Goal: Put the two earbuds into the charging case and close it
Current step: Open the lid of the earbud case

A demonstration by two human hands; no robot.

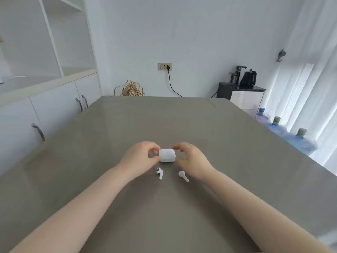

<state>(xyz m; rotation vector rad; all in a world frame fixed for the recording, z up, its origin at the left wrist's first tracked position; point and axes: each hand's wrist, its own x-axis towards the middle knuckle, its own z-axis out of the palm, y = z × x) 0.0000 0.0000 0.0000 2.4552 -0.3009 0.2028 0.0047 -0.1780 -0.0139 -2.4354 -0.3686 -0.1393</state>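
Observation:
A small white charging case (pixel 167 155) stands on the grey-brown table (pixel 164 121) with its lid down. My left hand (pixel 141 157) pinches the case's left side between thumb and fingers. My right hand (pixel 191 159) curls around the right side, its fingertips at the case's top corner and thumb near the lower edge. Two white earbuds lie on the table just in front of the case: one (pixel 160 172) near my left wrist, the other (pixel 183 175) beside my right wrist. Neither earbud is touched.
White cabinets (pixel 54 106) line the left side of the table. A dark side table with a kettle (pixel 248 78) stands at the back right, with several blue water jugs (pixel 299 141) along the right. A straw object (pixel 132 88) sits behind the far edge.

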